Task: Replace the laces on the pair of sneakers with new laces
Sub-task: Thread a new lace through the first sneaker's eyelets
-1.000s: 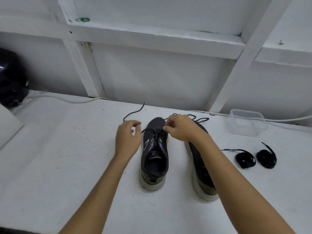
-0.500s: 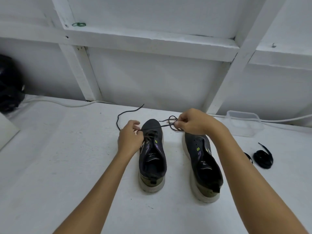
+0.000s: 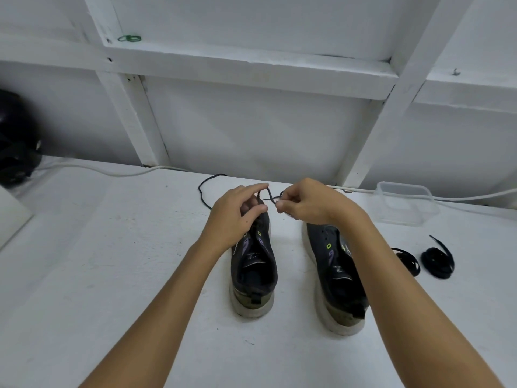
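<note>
We hold the thin black lace point(image 3: 270, 198) of the left dark grey mesh sneaker with the off-white sole point(image 3: 253, 264) above its toe. The thumb and forefinger of our right hand point(image 3: 305, 204) pinch a small loop of it, and the other fingers curl under. Our left hand point(image 3: 237, 215) pinches the same lace just left of those fingers, its forefinger stretched along the strand. Past the left fingertips the loose end trails onto the table in a curve.

Half a second ago the right hand pulled the lace taut out to the right, over the right matching sneaker point(image 3: 334, 273); now both hands have come together over the left toe.

Well right of our right fingers two coiled flat black new laces point(image 3: 437, 260) lie on the white painted tabletop point(image 3: 112, 261), behind them a clear plastic tub point(image 3: 404, 204). White cables point(image 3: 106, 170) run along the white framed wall point(image 3: 251, 130). A green rubber band point(image 3: 129, 38) lies on its ledge, a black rounded object point(image 3: 14, 141) sits far left.
</note>
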